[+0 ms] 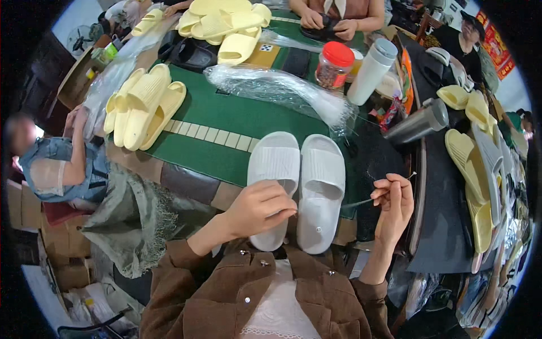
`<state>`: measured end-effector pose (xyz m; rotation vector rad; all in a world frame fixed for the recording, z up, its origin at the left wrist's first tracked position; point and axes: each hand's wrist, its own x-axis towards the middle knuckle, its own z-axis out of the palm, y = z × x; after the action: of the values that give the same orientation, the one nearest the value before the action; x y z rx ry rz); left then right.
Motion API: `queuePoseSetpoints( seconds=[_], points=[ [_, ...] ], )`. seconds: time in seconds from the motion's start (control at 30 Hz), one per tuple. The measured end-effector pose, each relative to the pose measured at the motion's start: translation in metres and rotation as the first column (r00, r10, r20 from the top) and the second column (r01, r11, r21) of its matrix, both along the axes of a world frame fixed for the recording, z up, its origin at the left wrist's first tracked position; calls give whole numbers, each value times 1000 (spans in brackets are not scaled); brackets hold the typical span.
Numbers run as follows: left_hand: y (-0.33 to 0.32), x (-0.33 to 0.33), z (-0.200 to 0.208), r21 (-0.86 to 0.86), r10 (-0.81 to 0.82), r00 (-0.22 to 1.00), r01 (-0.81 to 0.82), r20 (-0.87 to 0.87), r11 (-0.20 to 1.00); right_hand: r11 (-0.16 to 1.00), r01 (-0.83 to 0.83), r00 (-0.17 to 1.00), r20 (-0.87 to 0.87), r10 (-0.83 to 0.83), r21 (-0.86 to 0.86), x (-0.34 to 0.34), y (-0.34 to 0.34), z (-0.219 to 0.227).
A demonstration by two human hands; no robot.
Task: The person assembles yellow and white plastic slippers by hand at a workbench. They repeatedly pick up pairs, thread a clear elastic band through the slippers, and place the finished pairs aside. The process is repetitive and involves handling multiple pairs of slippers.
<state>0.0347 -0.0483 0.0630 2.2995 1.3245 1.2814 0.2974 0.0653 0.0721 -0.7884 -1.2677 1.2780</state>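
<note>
A pair of light grey slippers, the left slipper (pixel 274 155) and the right slipper (pixel 322 192), lies side by side at the table's near edge, toes toward me. Over the left slipper, my left hand (pixel 265 206) is closed in a pinch; whatever is between its fingertips is too small to make out. To the right of the pair, my right hand (pixel 393 198) is raised with curled fingers pinching a thin strand (pixel 361 202). That strand trails toward the right slipper, and a small pale tip (pixel 414 174) shows beyond the fingers.
Yellow slippers (pixel 144 107) stand stacked at the left, with more yellow slippers (pixel 228 22) piled at the back. A clear bundle of plastic strands (pixel 282 90) crosses the green table (pixel 197 96). A red-lidded jar (pixel 334 65), white bottle (pixel 372 70) and steel tumbler (pixel 418 121) stand right. Other people sit around.
</note>
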Motion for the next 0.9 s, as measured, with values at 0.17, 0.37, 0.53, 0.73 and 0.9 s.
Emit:
queuePoseSetpoints(
  seconds=[0.17,0.37,0.53,0.73,0.9],
  points=[
    [-20,8,1,38,-37,998,39,-40,999,989,-137,960,239,147,-55,-18,-7,-13],
    [-41,10,-4,-27,-31,991,27,-133,999,981,-192,749,644,155,-13,-30,-11,-18],
    [-52,-5,-8,-39,80,990,-85,-112,996,967,-123,679,729,-82,223,-31,-16,-10],
    [-66,-15,-7,-103,154,985,-162,-77,981,894,-435,625,751,214,108,-18,-27,22],
    [-64,-10,-11,-73,87,995,-90,-47,993,683,-730,421,793,441,8,-41,-51,27]
  ],
)
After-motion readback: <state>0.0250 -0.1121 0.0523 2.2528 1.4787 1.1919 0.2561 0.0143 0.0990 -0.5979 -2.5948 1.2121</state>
